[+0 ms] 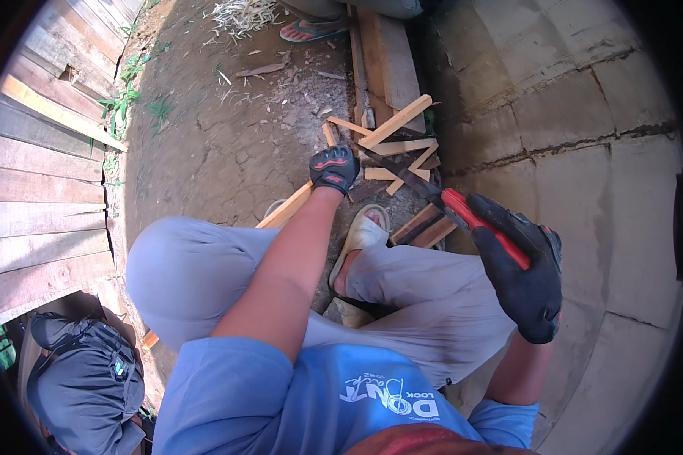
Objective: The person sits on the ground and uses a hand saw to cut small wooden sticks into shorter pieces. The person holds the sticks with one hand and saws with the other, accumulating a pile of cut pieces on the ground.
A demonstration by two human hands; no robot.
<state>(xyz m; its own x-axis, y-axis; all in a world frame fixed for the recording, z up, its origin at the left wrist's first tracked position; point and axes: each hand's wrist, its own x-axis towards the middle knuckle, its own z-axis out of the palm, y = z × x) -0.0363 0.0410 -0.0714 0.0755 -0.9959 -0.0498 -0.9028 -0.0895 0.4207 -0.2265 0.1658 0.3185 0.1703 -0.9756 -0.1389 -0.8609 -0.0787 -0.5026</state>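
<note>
My left hand [334,168], in a black glove with red marks, is closed around a light wooden strip [290,205]. The strip slants from beside my left knee up past the glove. In my gloved right hand [520,265] is a knife [469,214] with a long red handle, its dark blade pointing up and left toward the left hand. The blade's far end lies among cut wood pieces [396,121], so I cannot tell whether it touches the strip. My right fingers wrap the handle.
Beyond the pieces, a thick wooden beam [391,61] runs away from me. Another person's sandalled foot [313,31] is beside it, near pale shavings [243,17]. A block wall [561,174] rises at right, a plank wall [45,189] at left. A dark strapped bundle [87,379] sits lower left.
</note>
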